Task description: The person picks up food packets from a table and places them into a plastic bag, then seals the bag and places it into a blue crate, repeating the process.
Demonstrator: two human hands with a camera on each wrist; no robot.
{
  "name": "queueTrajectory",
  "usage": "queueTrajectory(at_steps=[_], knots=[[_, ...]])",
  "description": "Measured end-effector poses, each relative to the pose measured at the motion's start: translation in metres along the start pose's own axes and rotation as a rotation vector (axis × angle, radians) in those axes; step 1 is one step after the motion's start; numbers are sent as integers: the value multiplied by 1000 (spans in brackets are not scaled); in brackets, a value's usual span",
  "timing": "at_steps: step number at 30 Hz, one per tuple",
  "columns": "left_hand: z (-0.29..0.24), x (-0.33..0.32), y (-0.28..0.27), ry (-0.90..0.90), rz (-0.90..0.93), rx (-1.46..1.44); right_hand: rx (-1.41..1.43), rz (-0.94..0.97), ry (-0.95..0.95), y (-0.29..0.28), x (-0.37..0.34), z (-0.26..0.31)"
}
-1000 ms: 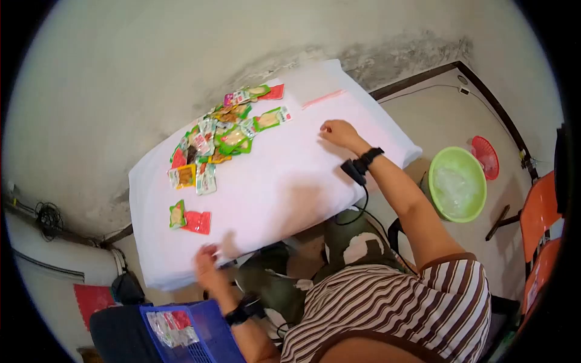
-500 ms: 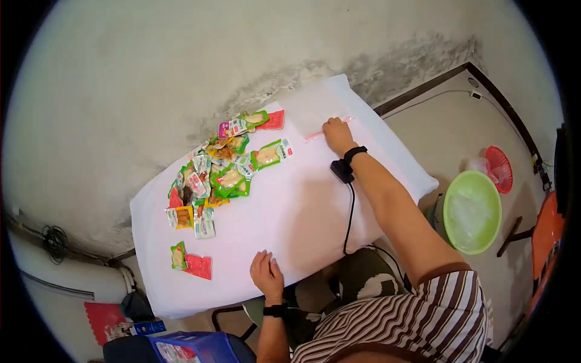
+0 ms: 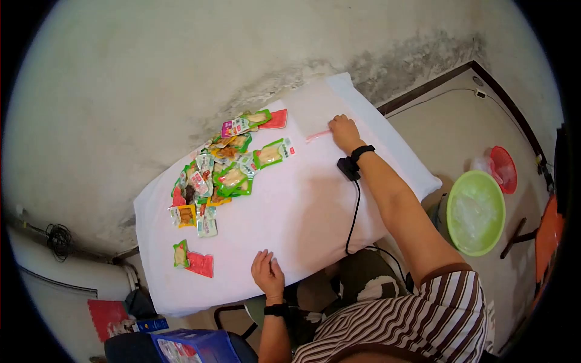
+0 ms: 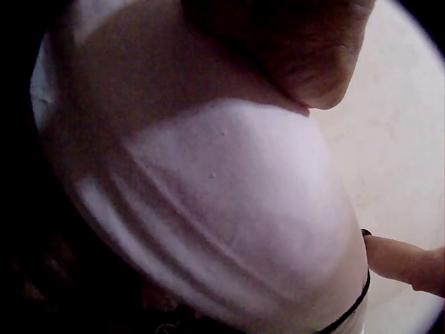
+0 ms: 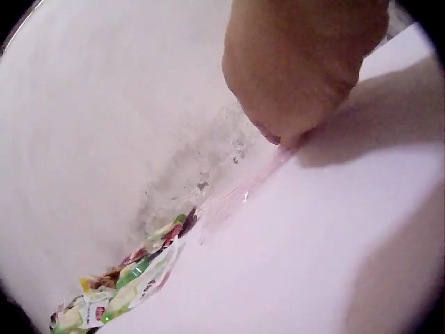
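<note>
My right hand (image 3: 345, 134) is at the far right of the table, fingers curled down at the pink strip (image 3: 318, 135) of a clear plastic bag. In the right wrist view the fingertips pinch one end of that strip, with the see-through film (image 5: 233, 195) lying flat along the table. My left hand (image 3: 267, 273) rests on the white cloth at the near edge, fingers extended and holding nothing. A heap of packaged snack pouches (image 3: 233, 179) lies left of the bag, and a green-edged pouch (image 3: 269, 153) sits nearest to it.
A red packet (image 3: 200, 264) and a small green pouch (image 3: 180, 254) lie apart at the table's left. A blue crate (image 3: 209, 348) stands by the near left corner. On the floor to the right are a green basin (image 3: 475, 212) and a red basket (image 3: 504, 169).
My right hand has moved away from me to the bag's pink strip. My left hand has come from beyond the near edge onto the table. The head view has shifted.
</note>
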State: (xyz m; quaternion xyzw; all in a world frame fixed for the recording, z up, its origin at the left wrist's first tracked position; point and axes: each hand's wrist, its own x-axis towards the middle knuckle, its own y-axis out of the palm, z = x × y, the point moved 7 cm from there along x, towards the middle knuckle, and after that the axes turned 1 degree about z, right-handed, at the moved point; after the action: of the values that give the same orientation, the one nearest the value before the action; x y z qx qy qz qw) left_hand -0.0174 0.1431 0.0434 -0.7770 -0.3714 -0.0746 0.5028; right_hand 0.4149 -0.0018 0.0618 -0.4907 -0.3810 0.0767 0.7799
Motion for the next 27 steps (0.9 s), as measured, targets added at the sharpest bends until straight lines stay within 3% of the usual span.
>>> queueTrajectory(at_steps=[1,4,8,13,19,24,25,27], knots=[[0,0,0,-1,-11,-11,-86,110,17,3,1,1],[1,-2,2,-3,-21,-18,-187,111,13,2,3,3],[-1,0,0,10,-24,-2,-102,62,50,0,4,-2],[-2,1,-1,5,-30,13,149,-333,37,-40,-2,4],[2,1,0,-14,-45,-25,373,-435,-23,-68,-13,25],[14,1,12,-156,-32,-228,605,-268,-15,-96,-55,81],[17,1,20,-298,-25,-435,681,-198,-37,-98,-70,96],[5,10,37,-378,86,-614,777,-88,-62,-94,-101,127]])
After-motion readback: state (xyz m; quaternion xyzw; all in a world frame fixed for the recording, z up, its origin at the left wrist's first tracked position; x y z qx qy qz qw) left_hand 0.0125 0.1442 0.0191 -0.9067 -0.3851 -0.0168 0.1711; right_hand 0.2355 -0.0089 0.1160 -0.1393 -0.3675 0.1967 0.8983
